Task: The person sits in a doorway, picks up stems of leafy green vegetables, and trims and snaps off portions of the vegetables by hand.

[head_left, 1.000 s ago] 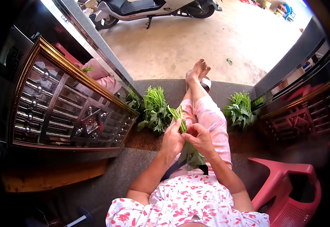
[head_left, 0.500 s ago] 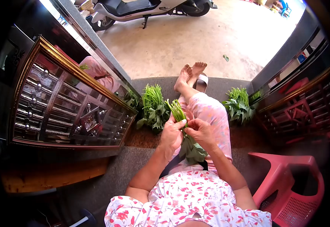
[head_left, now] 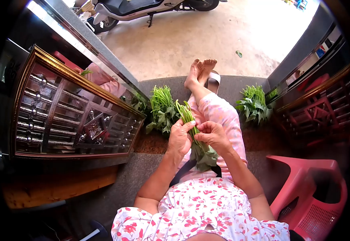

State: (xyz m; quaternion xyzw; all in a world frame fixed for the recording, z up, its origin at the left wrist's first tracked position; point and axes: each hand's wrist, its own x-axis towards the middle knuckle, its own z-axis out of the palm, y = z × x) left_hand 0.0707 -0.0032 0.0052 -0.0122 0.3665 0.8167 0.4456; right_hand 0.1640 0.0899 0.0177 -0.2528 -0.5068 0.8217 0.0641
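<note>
In my left hand (head_left: 180, 137) is a bunch of leafy green stems (head_left: 202, 156), held above my lap. Its pale cut stem ends point up and away from me, and the dark leaves hang toward my waist. The left fingers are wrapped round the stems, with the thumb lying across them. My right hand (head_left: 212, 137) is at the right side of the bunch, thumb and forefinger pinched together against it. Whatever lies between those fingertips is too small to make out. A pile of similar greens (head_left: 162, 108) stands past my left hand, and another pile (head_left: 254, 105) lies to the right.
Open dark doors with metal grilles flank me, the left door (head_left: 76, 108) close by. A red plastic chair (head_left: 303, 188) stands at my right. My crossed bare feet (head_left: 199, 71) rest at the stone sill (head_left: 239, 81), by a slipper (head_left: 213, 82). Outside is a parked scooter (head_left: 135, 10).
The view has shifted slightly, so the scooter sits higher in the picture. My right hand has moved a little against the bunch, still pinched; the left keeps its hold.
</note>
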